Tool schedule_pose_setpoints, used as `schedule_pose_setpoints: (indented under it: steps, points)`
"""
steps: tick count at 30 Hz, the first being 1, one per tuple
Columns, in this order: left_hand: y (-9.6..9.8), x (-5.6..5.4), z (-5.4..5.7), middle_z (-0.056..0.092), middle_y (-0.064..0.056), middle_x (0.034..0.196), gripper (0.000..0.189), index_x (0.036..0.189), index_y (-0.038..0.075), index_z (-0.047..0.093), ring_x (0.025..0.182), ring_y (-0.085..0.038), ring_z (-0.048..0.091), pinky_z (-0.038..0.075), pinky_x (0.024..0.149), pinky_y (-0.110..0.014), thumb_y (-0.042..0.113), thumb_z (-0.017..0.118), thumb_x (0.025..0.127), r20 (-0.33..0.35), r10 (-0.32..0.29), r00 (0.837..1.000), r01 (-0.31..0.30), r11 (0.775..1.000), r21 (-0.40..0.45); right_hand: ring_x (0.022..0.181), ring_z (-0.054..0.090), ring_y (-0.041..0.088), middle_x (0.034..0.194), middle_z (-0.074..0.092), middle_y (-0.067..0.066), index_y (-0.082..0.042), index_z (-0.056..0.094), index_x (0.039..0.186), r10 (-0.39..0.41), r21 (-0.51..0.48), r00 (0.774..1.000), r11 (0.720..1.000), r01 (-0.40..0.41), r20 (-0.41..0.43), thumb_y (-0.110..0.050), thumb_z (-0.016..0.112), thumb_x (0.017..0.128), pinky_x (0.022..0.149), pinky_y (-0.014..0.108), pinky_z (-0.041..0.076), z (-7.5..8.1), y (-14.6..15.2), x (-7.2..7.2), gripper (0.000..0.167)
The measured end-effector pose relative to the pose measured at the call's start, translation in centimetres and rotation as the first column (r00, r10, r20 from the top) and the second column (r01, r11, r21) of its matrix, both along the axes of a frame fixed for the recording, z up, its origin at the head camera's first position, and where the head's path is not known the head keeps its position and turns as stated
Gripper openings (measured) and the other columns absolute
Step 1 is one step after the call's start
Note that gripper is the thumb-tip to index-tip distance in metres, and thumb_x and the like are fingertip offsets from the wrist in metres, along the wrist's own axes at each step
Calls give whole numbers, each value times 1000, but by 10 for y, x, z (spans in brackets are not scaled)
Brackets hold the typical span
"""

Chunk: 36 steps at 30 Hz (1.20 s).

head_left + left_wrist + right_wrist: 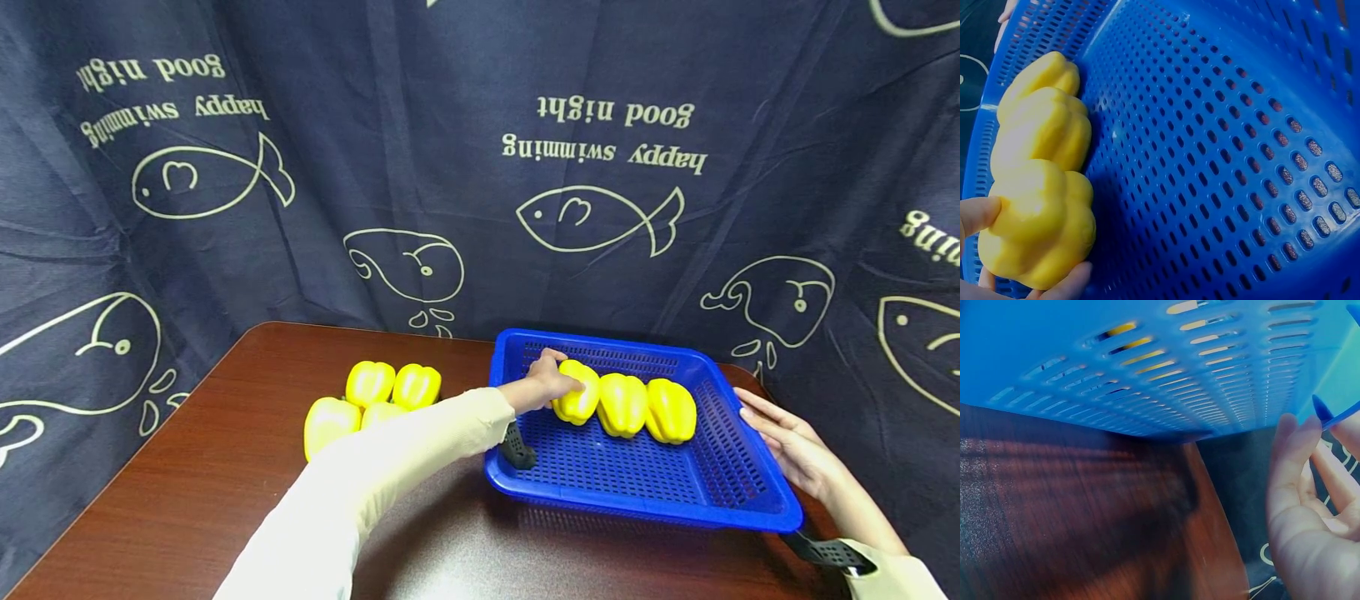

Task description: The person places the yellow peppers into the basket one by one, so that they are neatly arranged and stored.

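Observation:
My left hand point(551, 382) grips a yellow bell pepper point(579, 398) inside the blue plastic basket point(600, 498). In the left wrist view, the thumb presses one side of this pepper point(1041, 225) and fingertips show below it. A second yellow bell pepper point(622, 405) and a third pepper point(671, 412) lie beside it in a row along the basket's far side. At the basket's right side, my right hand point(798, 454) holds the rim; the right wrist view has its fingers point(1294, 453) pinching the rim's edge.
On the brown table point(225, 467), several more yellow bell peppers point(370, 383) sit in a group left of the basket, partly hidden by my left sleeve point(405, 467). A dark blue curtain point(420, 167) with fish and whale drawings hangs behind the table.

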<state>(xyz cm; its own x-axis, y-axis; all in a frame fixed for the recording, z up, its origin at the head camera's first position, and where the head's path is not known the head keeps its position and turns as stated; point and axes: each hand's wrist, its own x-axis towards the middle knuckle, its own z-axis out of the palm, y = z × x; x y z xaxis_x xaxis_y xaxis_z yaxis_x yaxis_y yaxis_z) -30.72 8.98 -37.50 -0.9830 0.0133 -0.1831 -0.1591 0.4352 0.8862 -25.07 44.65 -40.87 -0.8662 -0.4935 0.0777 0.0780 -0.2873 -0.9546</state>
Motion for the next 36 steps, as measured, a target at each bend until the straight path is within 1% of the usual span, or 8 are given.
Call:
schedule_pose_setpoints:
  steps: [4,12,20,23,29,33,36]
  points:
    - [-2,-1,-3,53,-19,116,50,117,11,52,98,-31,59,58,69,-49,7,79,74,18,-13,1000,13,1000,0,103,68,13,121,68,-7,-28,59,131,-2,2,1000,1000,2,-1,-1,24,104,81,26,57,0,0,-1,51]
    - [-2,-1,-8,55,-19,115,50,117,9,50,91,-31,63,59,68,-48,8,78,76,26,-27,999,27,999,-23,103,68,12,121,68,-8,-28,59,131,-15,19,1000,1000,15,-12,-2,26,103,81,26,57,0,-2,0,51]
    - [-3,-3,-8,55,-20,113,53,116,8,48,91,-32,63,59,67,-48,10,80,74,27,-32,999,33,999,-32,104,68,13,122,67,-7,-27,58,132,12,-9,1000,1000,-12,-16,-1,24,103,82,26,57,1,-2,1,52]
    - [-4,-1,-5,55,-20,113,54,117,8,47,93,-30,62,59,68,-46,12,80,75,24,-36,999,37,998,-50,104,68,13,122,67,-7,-27,58,132,19,-16,1000,1000,-20,-15,-1,24,103,82,26,56,2,-1,1,52]
    - [-7,0,3,55,-20,117,56,120,9,47,96,-28,59,59,69,-42,16,80,75,-6,-54,999,53,993,-104,104,67,12,121,67,-8,-28,58,132,11,0,1000,1000,-11,-13,-2,24,104,82,25,56,1,-1,1,52]
    - [-11,0,9,56,-20,117,59,124,8,47,86,-24,58,58,67,-37,18,79,76,-31,-72,997,68,991,-114,104,67,10,121,67,-8,-29,59,131,-3,7,1000,1000,3,-15,-2,25,104,82,25,56,0,-1,1,51]
    - [-14,-1,15,57,-20,118,61,128,7,46,78,-23,58,56,62,-32,20,78,77,-36,-91,995,86,989,-122,103,68,11,120,68,-8,-29,59,131,-13,13,1000,1000,13,-10,-2,25,104,81,25,56,1,-1,1,52]
